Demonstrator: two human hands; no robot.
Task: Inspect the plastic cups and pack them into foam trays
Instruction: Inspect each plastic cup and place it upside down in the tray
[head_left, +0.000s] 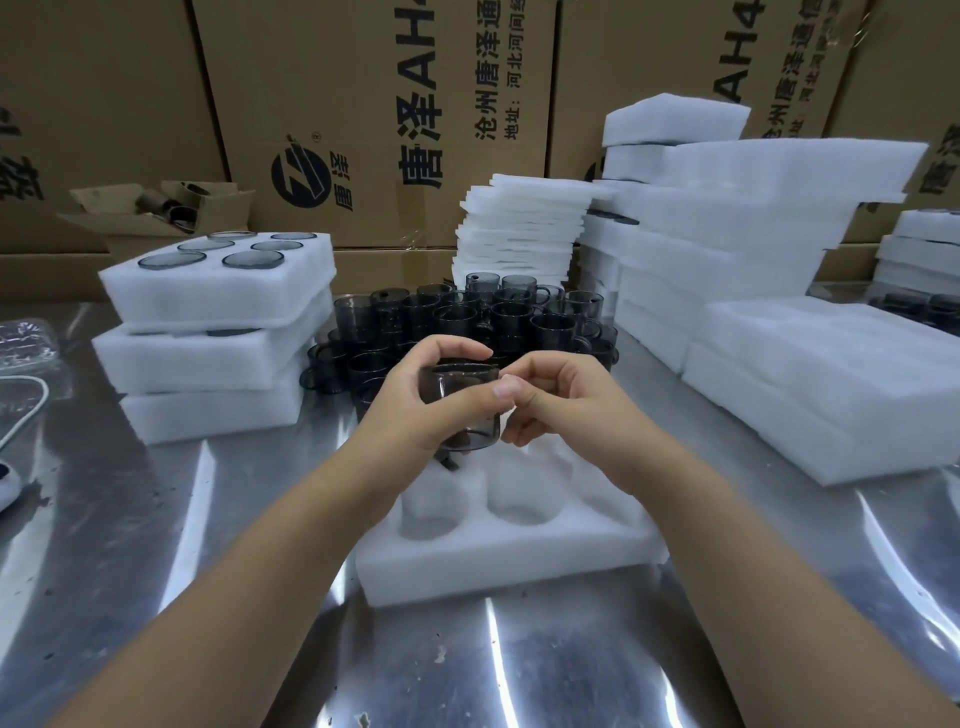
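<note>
My left hand (415, 400) grips a smoky grey plastic cup (470, 415), fingers round its rim and thumb across its front. My right hand (561, 400) touches the cup's right side with curled fingers, seemingly at the handle. Both hold it above an open white foam tray (498, 556) whose visible round pockets hold nothing. Behind the hands stands a crowd of several more grey cups (467, 317) with handles.
Three filled foam trays (208, 332) are stacked at the left, the top one showing cup rims. Foam sheets (519, 228) and taller tray stacks (727, 208) rise at the right, with low trays (831, 379) in front. Cardboard boxes (363, 104) wall the back of the steel table (156, 519).
</note>
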